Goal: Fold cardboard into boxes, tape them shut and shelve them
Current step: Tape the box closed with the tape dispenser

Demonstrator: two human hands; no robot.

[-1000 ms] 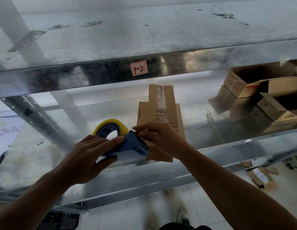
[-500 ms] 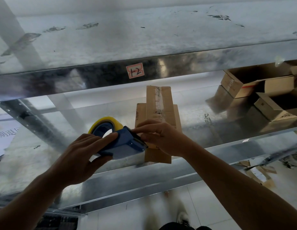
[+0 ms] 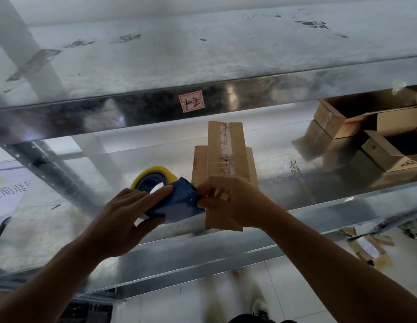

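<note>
A long narrow cardboard box (image 3: 226,150) with clear tape along its top lies on a wider flat piece of cardboard on the metal shelf (image 3: 319,192). My left hand (image 3: 123,215) grips a blue tape dispenser (image 3: 179,201) carrying a yellow roll of tape (image 3: 154,172), just left of the box's near end. My right hand (image 3: 231,201) has its fingers curled at the dispenser's front edge, over the near end of the box; what they pinch is hidden.
Several open cardboard boxes (image 3: 366,134) stand at the shelf's back right. An upper shelf (image 3: 203,54) with a label "12" (image 3: 191,101) hangs overhead. Cardboard scraps (image 3: 368,250) lie on the tiled floor below right. A slanted metal upright (image 3: 51,169) crosses at left.
Both hands and the dispenser have stayed at the box's near end, shifting only slightly. The right fingers have closed in tighter against the dispenser's front.
</note>
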